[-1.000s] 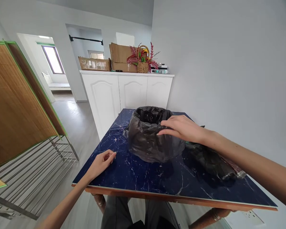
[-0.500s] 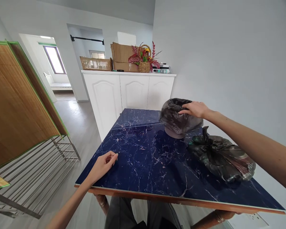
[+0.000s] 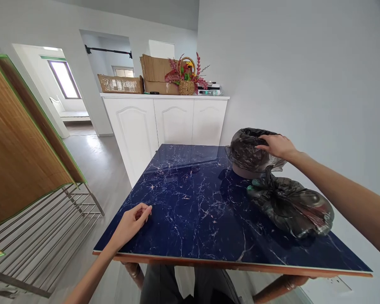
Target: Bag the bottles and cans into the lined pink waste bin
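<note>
From where I stand, a pale wall (image 3: pixel 288 71) rises along the right side, and a white cabinet (image 3: pixel 136 126) with arched door panels stands beyond the far end of the counter (image 3: pixel 183 223), whose top is dark blue with white marble veining and a reddish-brown edge. Off to the left, a green-edged bamboo mat (image 3: pixel 25 122) drapes over a metal rack (image 3: pixel 50 240). On the cabinet sit a larger cardboard box (image 3: pixel 155 69) and a low cardboard box (image 3: pixel 120 84) wrapped in shiny clear tape; I can make out no words on either. A knotted black plastic bag (image 3: pixel 291 204) lies on the counter's right side, something reddish inside, any print too blurred to read. Just behind it, at the far right corner near the wall, is the task's thing, a greyish bin lined with black plastic (image 3: pixel 245 154); I cannot tell whether its base touches the counter. The right hand (image 3: pixel 277 145) has its grip on that rim, fingers over the liner and thumb outside. The left hand (image 3: pixel 129 223) rests at the near left edge, its grip released, fingers loosely curled. Smallest are a flower basket (image 3: pixel 186 88) and a clear bottle (image 3: pixel 213 92), its label unreadable from here.
</note>
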Available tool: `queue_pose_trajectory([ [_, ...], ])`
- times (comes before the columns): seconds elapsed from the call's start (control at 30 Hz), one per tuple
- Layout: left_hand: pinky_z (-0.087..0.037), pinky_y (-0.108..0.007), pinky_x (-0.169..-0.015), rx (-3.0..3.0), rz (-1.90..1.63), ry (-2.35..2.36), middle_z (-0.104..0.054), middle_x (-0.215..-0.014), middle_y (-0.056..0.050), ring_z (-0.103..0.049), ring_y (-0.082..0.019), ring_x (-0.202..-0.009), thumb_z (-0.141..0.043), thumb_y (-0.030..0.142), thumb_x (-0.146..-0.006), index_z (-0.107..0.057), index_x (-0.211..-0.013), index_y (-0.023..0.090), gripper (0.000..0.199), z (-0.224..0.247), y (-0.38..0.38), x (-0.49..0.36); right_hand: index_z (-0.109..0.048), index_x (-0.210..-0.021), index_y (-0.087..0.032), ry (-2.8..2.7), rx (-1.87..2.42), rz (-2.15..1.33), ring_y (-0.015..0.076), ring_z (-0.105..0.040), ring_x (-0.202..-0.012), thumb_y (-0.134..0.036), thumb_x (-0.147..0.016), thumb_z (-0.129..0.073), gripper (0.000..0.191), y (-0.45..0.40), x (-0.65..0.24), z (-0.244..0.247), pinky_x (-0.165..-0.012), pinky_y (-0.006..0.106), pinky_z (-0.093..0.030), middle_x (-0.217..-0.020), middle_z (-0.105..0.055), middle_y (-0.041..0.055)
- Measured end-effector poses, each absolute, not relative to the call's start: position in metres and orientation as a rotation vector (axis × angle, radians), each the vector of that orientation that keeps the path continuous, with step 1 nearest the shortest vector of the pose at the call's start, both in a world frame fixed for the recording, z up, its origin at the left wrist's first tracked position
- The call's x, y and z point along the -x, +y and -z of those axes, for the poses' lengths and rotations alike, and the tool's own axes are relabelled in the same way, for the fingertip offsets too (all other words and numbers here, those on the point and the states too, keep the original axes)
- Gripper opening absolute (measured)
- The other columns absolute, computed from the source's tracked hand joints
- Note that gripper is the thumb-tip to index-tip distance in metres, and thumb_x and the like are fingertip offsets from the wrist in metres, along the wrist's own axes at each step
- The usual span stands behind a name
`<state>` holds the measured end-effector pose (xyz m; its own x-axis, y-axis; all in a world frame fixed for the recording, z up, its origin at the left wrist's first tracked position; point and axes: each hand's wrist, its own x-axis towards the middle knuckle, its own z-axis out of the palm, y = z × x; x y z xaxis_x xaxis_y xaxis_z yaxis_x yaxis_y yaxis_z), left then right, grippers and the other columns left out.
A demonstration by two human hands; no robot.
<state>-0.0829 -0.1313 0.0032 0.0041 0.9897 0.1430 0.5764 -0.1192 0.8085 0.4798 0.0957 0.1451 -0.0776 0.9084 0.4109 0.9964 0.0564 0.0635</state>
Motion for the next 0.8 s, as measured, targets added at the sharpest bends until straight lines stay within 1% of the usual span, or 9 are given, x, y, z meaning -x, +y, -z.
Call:
queue_pose_trajectory([
  [0.13,-0.039,-0.026,-0.061,-1.737,-0.982,1.622,-0.053,-0.068,0.003,-0.046,-0.015,-0.061,-0.056,0.074,-0.096,-0.061,-0.082,0.022,0.054,-0.003,-0.13,0.083,-0.042,-0.161,-0.01,-2.076,1.656,0.588,0.0395,-0.047,-0.148,-0.04,-0.104,-0.05,0.065,0.058,-0.448,-0.13,-0.12,0.056,-0.04,-0.16,-0.051,0.0243],
  [0.23,-0.04,-0.026,-0.061,-1.73,-0.976,1.637,-0.054,-0.068,0.003,-0.047,-0.015,-0.062,-0.056,0.073,-0.097,-0.061,-0.083,0.022,0.054,-0.001,-0.129,0.083,-0.052,-0.153,-0.016,-2.194,1.213,0.429,0.0356,-0.054,-0.143,-0.037,-0.106,-0.049,0.051,0.013,-0.414,-0.103,-0.122,0.055,-0.043,-0.15,-0.059,0.0201],
  [0.3,-0.04,-0.026,-0.061,-1.732,-0.969,1.65,-0.053,-0.068,0.003,-0.046,-0.015,-0.061,-0.056,0.073,-0.097,-0.061,-0.083,0.022,0.054,0.0,-0.128,0.084,-0.053,-0.152,-0.021,-2.286,1.088,0.249,0.0332,-0.057,-0.142,-0.038,-0.107,-0.051,0.048,-0.016,-0.393,-0.077,-0.122,0.057,-0.045,-0.149,-0.062,0.0163],
  [0.4,-0.04,-0.026,-0.061,-1.741,-0.952,1.668,-0.054,-0.068,0.003,-0.047,-0.015,-0.061,-0.056,0.073,-0.098,-0.062,-0.084,0.022,0.053,0.001,-0.126,0.085,-0.05,-0.157,-0.026,-2.333,1.056,-0.037,0.0304,-0.051,-0.151,-0.041,-0.108,-0.052,0.051,-0.044,-0.37,-0.028,-0.126,0.056,-0.043,-0.163,-0.053,0.0131],
  [0.47,-0.042,-0.026,-0.06,-1.749,-0.938,1.675,-0.055,-0.068,0.003,-0.049,-0.015,-0.061,-0.056,0.073,-0.098,-0.062,-0.083,0.022,0.053,0.001,-0.125,0.085,-0.047,-0.161,-0.028,-2.323,1.117,-0.246,0.0302,-0.044,-0.157,-0.049,-0.109,-0.052,0.056,-0.046,-0.36,0.004,-0.129,0.056,-0.039,-0.169,-0.047,0.0115],
  [0.57,-0.044,-0.028,-0.06,-1.756,-0.913,1.704,-0.055,-0.068,0.002,-0.051,-0.016,-0.061,-0.054,0.073,-0.098,-0.061,-0.082,0.023,0.054,0.0,-0.123,0.085,-0.045,-0.165,-0.026,-2.273,1.25,-0.459,0.0309,-0.032,-0.163,-0.061,-0.109,-0.046,0.066,-0.029,-0.352,0.041,-0.132,0.056,-0.033,-0.173,-0.041,0.0109],
  [0.63,-0.047,-0.03,-0.062,-1.798,-0.893,1.771,-0.058,-0.069,0.001,-0.054,-0.018,-0.062,-0.052,0.072,-0.1,-0.062,-0.083,0.023,0.053,-0.001,-0.121,0.084,-0.044,-0.166,-0.023,-2.242,1.309,-0.493,0.0311,-0.03,-0.164,-0.064,-0.11,-0.039,0.07,-0.014,-0.348,0.055,-0.132,0.056,-0.031,-0.173,-0.041,0.012],
  [0.7,-0.053,-0.034,-0.074,-1.936,-0.897,1.826,-0.067,-0.08,-0.002,-0.063,-0.022,-0.074,-0.052,0.069,-0.102,-0.066,-0.087,0.024,0.049,-0.001,-0.118,0.084,-0.045,-0.166,-0.021,-2.226,1.342,-0.49,0.0309,-0.03,-0.164,-0.065,-0.111,-0.035,0.072,0.0,-0.344,0.06,-0.134,0.055,-0.029,-0.173,-0.04,0.0125],
  [0.8,-0.052,-0.048,-0.105,-2.223,-0.917,1.806,-0.075,-0.116,-0.007,-0.067,-0.031,-0.116,-0.055,0.061,-0.103,-0.071,-0.103,0.026,0.038,0.004,-0.109,0.083,-0.048,-0.165,-0.022,-2.218,1.369,-0.469,0.0295,-0.029,-0.164,-0.065,-0.111,-0.035,0.071,0.009,-0.34,0.062,-0.135,0.054,-0.025,-0.174,-0.039,0.0105],
])
